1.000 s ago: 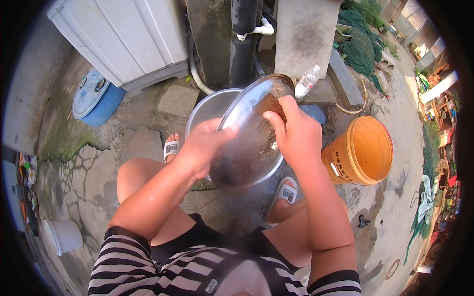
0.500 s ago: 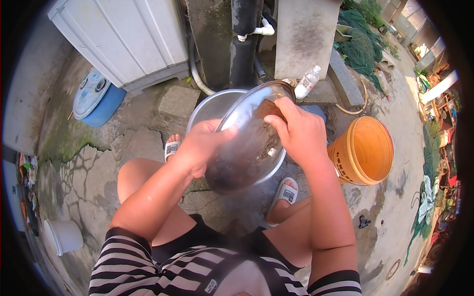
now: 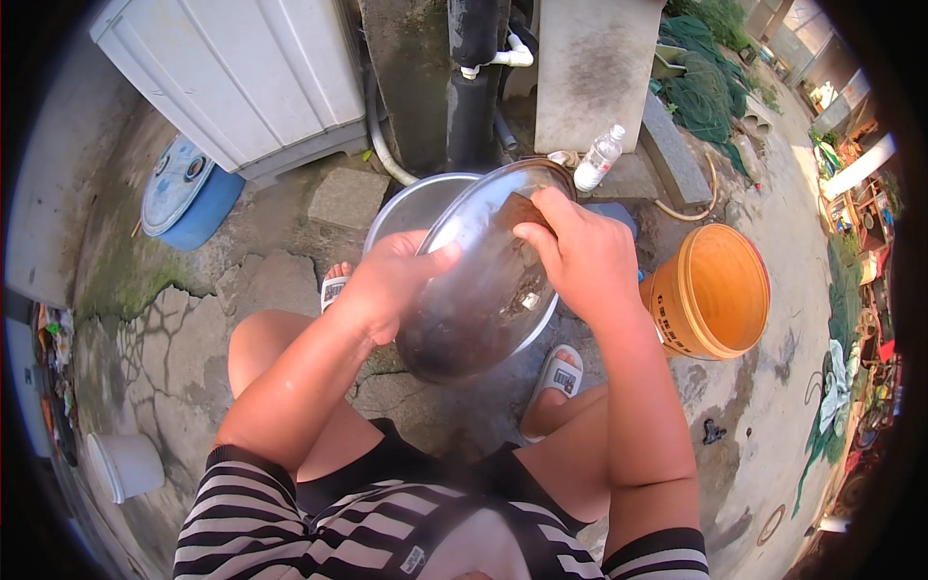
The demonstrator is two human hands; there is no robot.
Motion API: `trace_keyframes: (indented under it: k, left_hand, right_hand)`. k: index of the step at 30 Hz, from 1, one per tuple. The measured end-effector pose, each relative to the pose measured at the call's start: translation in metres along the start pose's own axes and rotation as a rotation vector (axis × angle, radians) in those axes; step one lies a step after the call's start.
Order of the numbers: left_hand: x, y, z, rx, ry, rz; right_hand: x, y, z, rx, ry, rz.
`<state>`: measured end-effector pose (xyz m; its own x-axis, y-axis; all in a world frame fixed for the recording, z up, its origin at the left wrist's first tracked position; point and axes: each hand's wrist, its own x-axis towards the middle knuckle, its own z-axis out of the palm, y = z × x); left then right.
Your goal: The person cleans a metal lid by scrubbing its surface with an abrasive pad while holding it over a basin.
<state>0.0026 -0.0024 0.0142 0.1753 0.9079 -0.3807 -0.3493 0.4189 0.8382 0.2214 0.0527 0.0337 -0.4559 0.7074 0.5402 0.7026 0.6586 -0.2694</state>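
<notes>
The person wears a short-sleeved top (image 3: 275, 532) with black and pale stripes. The left cuff (image 3: 253, 461) and right cuff (image 3: 657, 542) are plain black. A small pale rectangular label (image 3: 412, 560) with dark marking sits at the near front of the top. The shorts (image 3: 517, 478) are black. The left slide (image 3: 333, 292) and right slide (image 3: 564, 371) are white, open-toed, each with a dark-marked strap patch. Left hand (image 3: 389, 282) and right hand (image 3: 592, 259) are bare.

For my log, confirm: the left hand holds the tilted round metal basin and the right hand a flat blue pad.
Not blue: in the head view, the right hand holds a flat brown pad; the left hand holds the tilted round metal basin.
</notes>
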Motion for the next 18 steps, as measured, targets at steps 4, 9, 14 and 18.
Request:
trace_keyframes:
  k: [4, 9, 14, 18]
  left_hand:
    - [0.0, -0.0001, 0.002, 0.028, 0.013, -0.012]
    - [0.0003, -0.0039, 0.0018, -0.004, 0.007, -0.043]
    - [0.0031, 0.0001, -0.0019, -0.006, 0.003, -0.033]
    - [0.0003, 0.001, 0.0004, -0.047, 0.009, -0.04]
  right_hand:
    - [0.0005, 0.0032, 0.0011, -0.018, -0.025, -0.026]
    - [0.0006, 0.0019, 0.0038, -0.026, 0.02, 0.002]
    - [-0.0003, 0.0031, 0.0029, -0.017, -0.015, 0.002]
    - [0.0009, 0.0036, 0.0046, -0.011, 0.031, 0.025]
